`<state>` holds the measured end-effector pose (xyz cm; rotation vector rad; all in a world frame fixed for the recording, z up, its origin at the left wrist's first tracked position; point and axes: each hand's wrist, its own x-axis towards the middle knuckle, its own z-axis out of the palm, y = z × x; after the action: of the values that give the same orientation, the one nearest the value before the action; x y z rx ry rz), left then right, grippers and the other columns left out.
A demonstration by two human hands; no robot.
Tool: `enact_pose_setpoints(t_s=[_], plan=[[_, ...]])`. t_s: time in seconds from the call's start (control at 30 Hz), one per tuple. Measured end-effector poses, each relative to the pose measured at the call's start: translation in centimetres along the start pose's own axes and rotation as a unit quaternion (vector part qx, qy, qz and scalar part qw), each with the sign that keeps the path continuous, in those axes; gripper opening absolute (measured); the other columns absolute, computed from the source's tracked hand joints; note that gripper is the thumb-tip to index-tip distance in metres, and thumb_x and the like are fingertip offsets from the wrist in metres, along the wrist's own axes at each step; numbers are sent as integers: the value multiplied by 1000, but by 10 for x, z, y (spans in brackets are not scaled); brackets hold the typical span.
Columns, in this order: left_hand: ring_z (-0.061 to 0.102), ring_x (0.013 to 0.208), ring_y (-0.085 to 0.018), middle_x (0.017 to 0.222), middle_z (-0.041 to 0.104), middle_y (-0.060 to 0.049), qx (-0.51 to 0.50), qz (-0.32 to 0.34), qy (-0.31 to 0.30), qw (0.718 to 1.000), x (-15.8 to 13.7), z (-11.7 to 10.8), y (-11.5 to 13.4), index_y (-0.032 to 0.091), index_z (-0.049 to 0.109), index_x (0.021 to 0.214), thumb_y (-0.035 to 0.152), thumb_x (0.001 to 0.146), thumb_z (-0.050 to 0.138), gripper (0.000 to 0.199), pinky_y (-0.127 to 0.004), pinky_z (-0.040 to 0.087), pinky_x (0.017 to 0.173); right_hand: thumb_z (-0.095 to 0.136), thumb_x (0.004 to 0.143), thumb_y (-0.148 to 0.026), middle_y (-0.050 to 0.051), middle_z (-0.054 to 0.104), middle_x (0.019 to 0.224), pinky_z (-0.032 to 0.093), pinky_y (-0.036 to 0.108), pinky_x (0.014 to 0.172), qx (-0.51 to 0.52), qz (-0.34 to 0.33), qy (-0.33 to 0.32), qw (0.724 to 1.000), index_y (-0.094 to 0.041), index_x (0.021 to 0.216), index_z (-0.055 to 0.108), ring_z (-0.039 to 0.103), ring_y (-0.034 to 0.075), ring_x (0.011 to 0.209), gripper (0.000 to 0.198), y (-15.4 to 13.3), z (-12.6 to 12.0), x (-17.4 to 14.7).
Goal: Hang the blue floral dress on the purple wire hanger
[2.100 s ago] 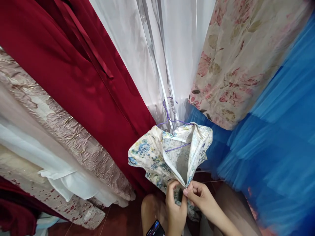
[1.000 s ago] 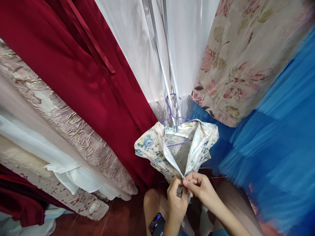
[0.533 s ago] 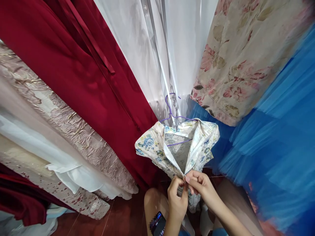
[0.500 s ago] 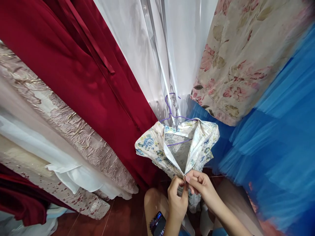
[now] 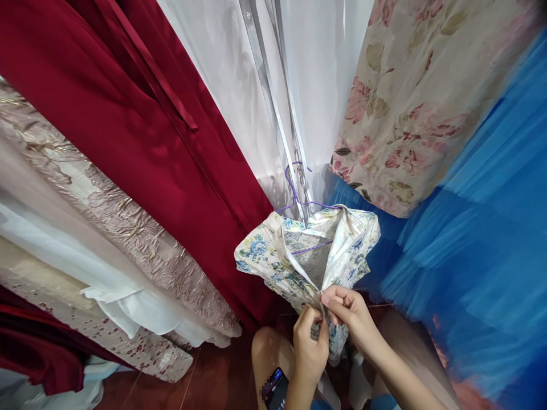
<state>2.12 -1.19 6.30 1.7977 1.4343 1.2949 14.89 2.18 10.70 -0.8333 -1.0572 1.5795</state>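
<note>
A white dress (image 5: 258, 247) with blue and yellow flowers hangs on a purple wire hanger (image 5: 294, 185). Its neckline gapes in a V, edged by a zipper (image 5: 305, 275) whose sides meet at my fingertips. My right hand (image 5: 348, 310) is closed in a pinch at the point of the V, on the zipper; the pull is hidden by the fingers. Just below and to the left, my left hand (image 5: 311, 341) pinches the dress fabric along the closed seam. The lower part of the dress drops behind my hands, between my knees.
Around the dress hang a dark red gown (image 5: 179, 154), a white gown (image 5: 222, 74), a beige floral gown (image 5: 397, 131) and blue tulle (image 5: 478, 239). More pale garments (image 5: 106, 239) hang at left. A phone (image 5: 276, 390) rests by my left thigh, above red floor tiles (image 5: 166, 393).
My right hand has moved slightly up along the zipper, and the point of the V sits a little higher. My left hand keeps its pinch in nearly the same place.
</note>
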Motion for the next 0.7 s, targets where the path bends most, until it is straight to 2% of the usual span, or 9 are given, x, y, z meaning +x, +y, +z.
enact_pose_setpoints(t_s=[0.2,0.7], plan=[[53,71,-15,76,56,-2,0,0,-5,1000,-1,1,-4,18,54,77,16,90,51,14,-23,42,69,70,85,-40,-6,48,47,26,24,50,12,-9,0,1000,-15,74,64,37,8,45,27,-7,2,5],[55,76,-15,79,56,-2,3,-11,-28,1000,-5,6,-11,18,51,80,21,93,53,13,-24,40,72,69,86,-38,-6,49,47,26,24,50,-22,-46,24,998,-15,75,65,38,8,46,25,-25,0,16]])
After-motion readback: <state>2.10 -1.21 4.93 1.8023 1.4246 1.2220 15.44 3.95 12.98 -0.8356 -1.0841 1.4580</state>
